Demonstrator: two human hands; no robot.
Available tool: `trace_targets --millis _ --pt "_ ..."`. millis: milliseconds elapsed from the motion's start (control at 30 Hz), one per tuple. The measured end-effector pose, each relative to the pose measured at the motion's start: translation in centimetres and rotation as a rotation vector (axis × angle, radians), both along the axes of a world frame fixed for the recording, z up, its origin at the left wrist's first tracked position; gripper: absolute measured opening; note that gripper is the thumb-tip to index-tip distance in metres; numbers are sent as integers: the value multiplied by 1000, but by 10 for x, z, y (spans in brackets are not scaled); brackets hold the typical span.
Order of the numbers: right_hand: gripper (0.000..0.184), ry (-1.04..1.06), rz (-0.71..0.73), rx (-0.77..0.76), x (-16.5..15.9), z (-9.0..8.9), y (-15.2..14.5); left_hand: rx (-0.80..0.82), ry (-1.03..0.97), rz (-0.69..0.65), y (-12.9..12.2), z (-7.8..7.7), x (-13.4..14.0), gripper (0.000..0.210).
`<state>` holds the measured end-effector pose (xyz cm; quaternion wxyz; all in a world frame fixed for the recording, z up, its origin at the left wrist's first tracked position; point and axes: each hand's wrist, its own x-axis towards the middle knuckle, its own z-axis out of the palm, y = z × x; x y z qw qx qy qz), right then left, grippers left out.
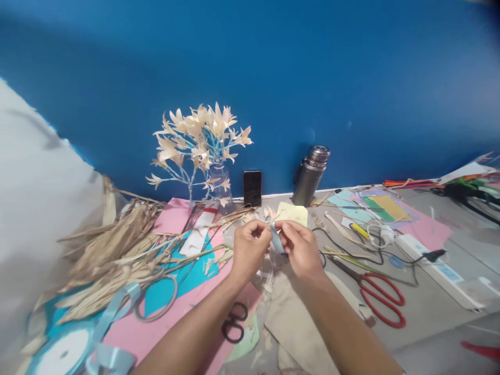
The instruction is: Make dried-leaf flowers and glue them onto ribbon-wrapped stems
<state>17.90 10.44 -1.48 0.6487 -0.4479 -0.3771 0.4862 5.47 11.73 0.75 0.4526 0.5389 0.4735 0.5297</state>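
Note:
My left hand (252, 247) is closed in a pinch, with a small pale flower (270, 212) showing just above its fingertips; the stem is hidden by the fingers. Close beside it, my right hand (300, 247) pinches a short strip of light blue ribbon (277, 242) that hangs down between the two hands. Left of the hands, a clear vase (221, 179) holds several pale flowers (203, 130) on blue-wrapped stems. Small black-handled scissors (234, 323) lie under my left forearm, their blades hidden.
Dried husks (117, 245) heap up at left, near a ribbon roll (62, 354) and a grey tape ring (172, 299). Red-handled scissors (380, 297) and a power strip (437, 271) lie at right. A phone (252, 188) and a flask (311, 177) stand by the blue wall.

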Motion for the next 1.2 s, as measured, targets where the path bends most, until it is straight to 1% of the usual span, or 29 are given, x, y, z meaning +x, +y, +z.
trace_targets --millis 67,100,167,267,333,467,633,700,767,800,867,933,967,1000,1033,1067,1133,1167,1200 --pt "25 188 94 -74 2 0 5 5 -12 -11 -1 3 0 12" --pt "25 241 136 -98 3 0 7 1 -15 -22 -2 3 0 12" --pt "26 277 182 -133 3 0 9 -7 -7 -38 -3 4 1 12" --pt "29 245 143 -139 3 -1 9 38 49 -30 -2 1 2 12" --pt "30 218 116 -130 2 -1 8 127 128 3 -1 -4 2 15" --pt "29 172 106 -116 1 -1 8 333 336 90 0 -14 3 19" --pt "27 47 39 -74 1 -5 8 518 568 163 -2 -23 3 21" --pt "24 -4 12 -54 2 -8 8 565 695 171 -5 -24 4 24" --pt "21 -48 -9 -36 3 -11 8 586 787 141 -7 -23 4 26" --pt "20 -64 -23 -31 3 -11 8 583 798 114 -7 -23 4 27" --pt "19 -76 -61 -31 3 -11 9 535 735 20 -6 -20 3 25" --pt "19 -41 -101 -33 3 -9 9 447 588 -90 -4 -17 2 21" --pt "19 -11 -117 -35 3 -8 9 405 515 -118 -3 -15 1 19" --pt "19 18 -131 -36 3 -7 9 377 467 -123 -3 -15 1 16" --pt "19 36 -143 -36 3 -5 9 369 452 -110 -3 -14 1 12" --pt "19 35 -161 -35 3 -5 9 380 467 -89 -4 -14 1 13" --pt "17 -22 -199 -39 4 -5 9 431 542 -57 -7 -17 4 32" --pt "17 -63 -218 -39 4 -5 9 452 575 -42 -9 -18 6 38" --pt "16 -99 -231 -37 4 -5 9 463 592 -21 -10 -20 8 40"
